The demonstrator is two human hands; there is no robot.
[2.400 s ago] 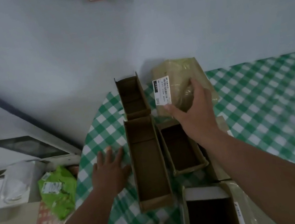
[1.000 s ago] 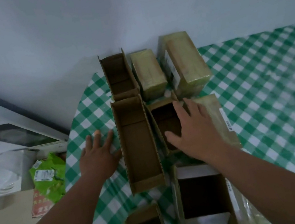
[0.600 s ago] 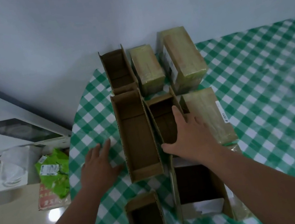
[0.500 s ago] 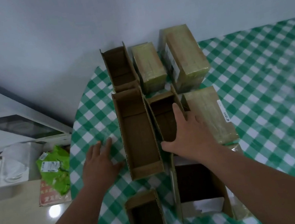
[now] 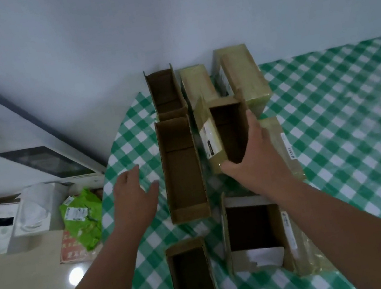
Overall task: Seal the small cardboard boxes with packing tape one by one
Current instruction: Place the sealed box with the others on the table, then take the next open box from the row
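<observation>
- Gripping the labelled open box [image 5: 227, 135] is my right hand [image 5: 259, 157]: thumb at the near end, fingers over the far side wall, the box tilted up off the green checked tablecloth [image 5: 345, 117] at the middle of the cluster.
- My left hand [image 5: 133, 196] is loose and flat, fingers spread over the cloth just left of the long open box [image 5: 181, 168], holding nothing.
- Nearest me sit two more unsealed boxes: a narrow one [image 5: 194, 280] at the bottom edge and a wider one [image 5: 253, 232] with a white slip inside, just below my right wrist.
- Beside my right hand lies a taped parcel [image 5: 286, 145], partly hidden by the hand.
- Farther back, against the wall, stand another open box [image 5: 165, 92] and two sealed, tape-wrapped parcels [image 5: 197, 87] [image 5: 242, 76].
- By my judgement this is the pick-up step: one box chosen from the batch, not yet closed.
- Next move calls for bringing it toward me, folding its flaps shut with the left hand's help, then taping the seam.
- No tape roll shows anywhere in view, so I would have to find it first.
</observation>
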